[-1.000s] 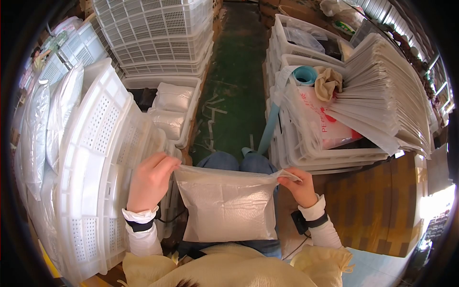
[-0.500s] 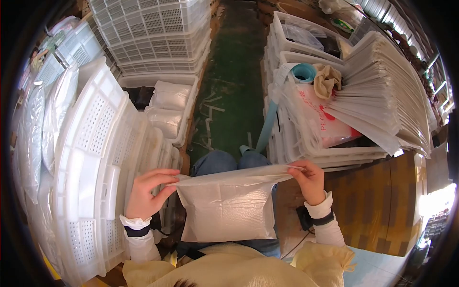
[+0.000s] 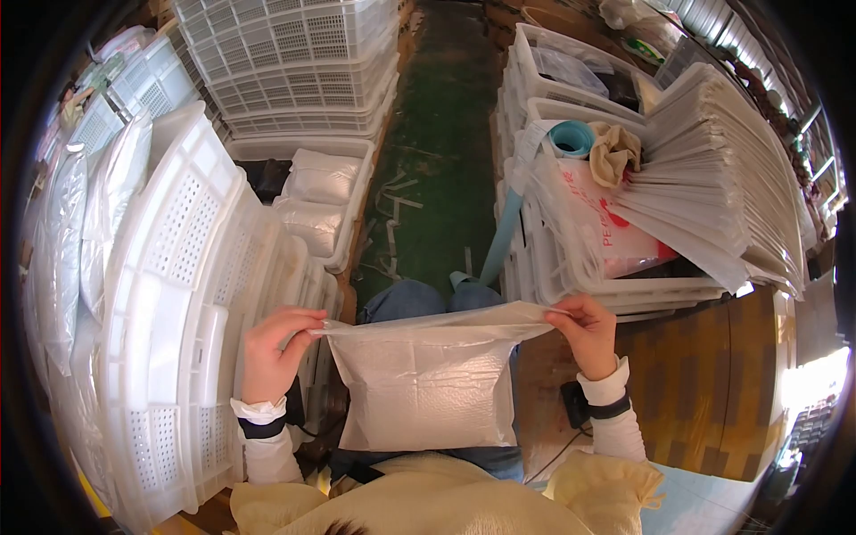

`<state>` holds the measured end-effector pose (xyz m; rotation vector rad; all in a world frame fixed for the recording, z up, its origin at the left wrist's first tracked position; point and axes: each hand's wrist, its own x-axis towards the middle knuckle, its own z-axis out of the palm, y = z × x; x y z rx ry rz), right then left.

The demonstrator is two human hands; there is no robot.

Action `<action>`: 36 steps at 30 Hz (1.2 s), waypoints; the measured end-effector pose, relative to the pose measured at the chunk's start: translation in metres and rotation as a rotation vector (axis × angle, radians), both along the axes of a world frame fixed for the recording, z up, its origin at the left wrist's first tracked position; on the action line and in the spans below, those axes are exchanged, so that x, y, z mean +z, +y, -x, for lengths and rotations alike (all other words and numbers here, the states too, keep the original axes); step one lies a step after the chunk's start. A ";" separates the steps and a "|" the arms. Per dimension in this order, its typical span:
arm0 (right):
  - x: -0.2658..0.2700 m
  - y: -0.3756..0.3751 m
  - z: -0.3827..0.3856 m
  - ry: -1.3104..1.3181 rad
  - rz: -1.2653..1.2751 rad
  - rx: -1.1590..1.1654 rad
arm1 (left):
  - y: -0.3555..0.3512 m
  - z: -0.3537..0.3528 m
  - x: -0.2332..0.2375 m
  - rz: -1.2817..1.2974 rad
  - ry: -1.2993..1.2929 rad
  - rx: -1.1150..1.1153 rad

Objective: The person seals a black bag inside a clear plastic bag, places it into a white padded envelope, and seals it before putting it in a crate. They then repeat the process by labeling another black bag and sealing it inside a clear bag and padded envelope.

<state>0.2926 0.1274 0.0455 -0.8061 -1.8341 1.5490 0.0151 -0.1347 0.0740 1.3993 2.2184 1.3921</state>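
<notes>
A white padded mailer bag lies across my lap, its body plump and its top flap stretched flat between my hands. My left hand pinches the flap's left corner between thumb and fingers. At the opposite corner, my right hand pinches the flap the same way. What is inside the bag is hidden.
On the left, white plastic crates stand stacked, and one crate holds two similar filled bags. To the right, a fanned stack of flat white mailers lies on crates beside a blue tape roll. A taped cardboard box stands at my right.
My right hand has shifted slightly right and up with its corner. The flap's left corner is now pinched closed in my left hand, whose fingers were more spread before.
</notes>
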 end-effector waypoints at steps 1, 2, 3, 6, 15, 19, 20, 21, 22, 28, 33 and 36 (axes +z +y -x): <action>0.000 0.001 -0.001 -0.007 0.005 0.003 | 0.000 0.001 -0.001 0.007 -0.019 0.013; 0.000 0.002 -0.002 -0.014 0.009 0.006 | -0.001 0.003 -0.003 0.014 -0.038 0.026; 0.000 0.003 -0.002 -0.021 0.014 0.009 | -0.001 0.004 -0.005 0.020 -0.056 0.039; 0.002 0.003 -0.002 -0.049 0.007 0.002 | 0.001 0.006 -0.015 -0.059 -0.186 0.047; 0.001 0.004 0.005 -0.029 -0.005 -0.023 | 0.012 0.002 -0.030 -0.257 -0.302 0.060; -0.002 0.005 0.004 -0.039 -0.029 -0.022 | 0.014 0.005 -0.035 -0.248 -0.225 0.079; -0.003 0.006 0.003 -0.040 -0.033 -0.017 | 0.015 0.005 -0.036 -0.241 -0.225 0.074; -0.003 0.006 0.003 -0.040 -0.038 -0.014 | 0.015 0.006 -0.036 -0.234 -0.224 0.069; -0.003 0.007 0.002 -0.039 -0.031 -0.013 | 0.015 0.006 -0.036 -0.240 -0.272 0.064; 0.004 0.006 -0.001 -0.081 -0.078 0.013 | 0.004 0.007 -0.036 -0.232 -0.419 0.065; 0.022 0.007 -0.012 -0.012 -0.183 0.257 | -0.021 0.001 -0.037 -0.165 -0.327 0.019; 0.027 0.002 -0.032 -0.130 -0.274 0.415 | -0.039 -0.011 -0.029 -0.006 -0.213 -0.009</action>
